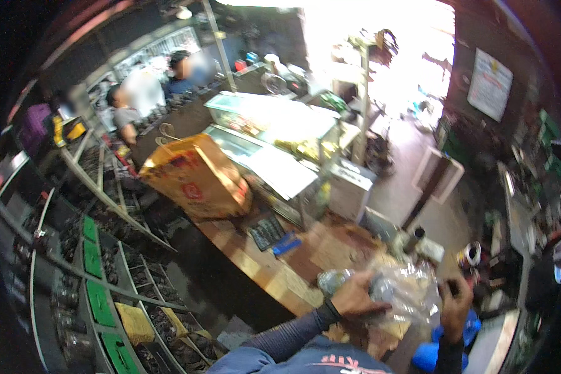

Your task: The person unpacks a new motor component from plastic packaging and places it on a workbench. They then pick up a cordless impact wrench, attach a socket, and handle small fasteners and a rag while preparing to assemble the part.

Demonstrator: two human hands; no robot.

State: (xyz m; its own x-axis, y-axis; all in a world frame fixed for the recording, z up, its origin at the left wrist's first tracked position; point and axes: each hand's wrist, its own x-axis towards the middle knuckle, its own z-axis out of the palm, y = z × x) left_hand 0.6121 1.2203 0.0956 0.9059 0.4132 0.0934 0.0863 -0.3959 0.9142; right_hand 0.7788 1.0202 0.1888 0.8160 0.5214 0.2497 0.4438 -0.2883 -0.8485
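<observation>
A clear plastic bag (411, 293) is stretched out above the near end of the wooden counter, with greyish contents I cannot make out. My left hand (355, 296) closes on the bag's left part, thumb and fingers around it. At the bag's right edge is my right hand (456, 305), its fingers curled in, seemingly pinching the plastic. A second, greenish clear bundle (331, 280) lies just beyond my left hand. On the counter past it are a blue-handled tool (287, 244) and a dark calculator-like pad (267, 233).
An orange-brown paper bag (196, 177) stands on the counter (287, 283), beside a glass display case (274, 121). Shelves with green bins (101, 303) line the left. Blue containers (433, 356) sit below my right hand. Two people (179, 78) are beyond the counter, far left.
</observation>
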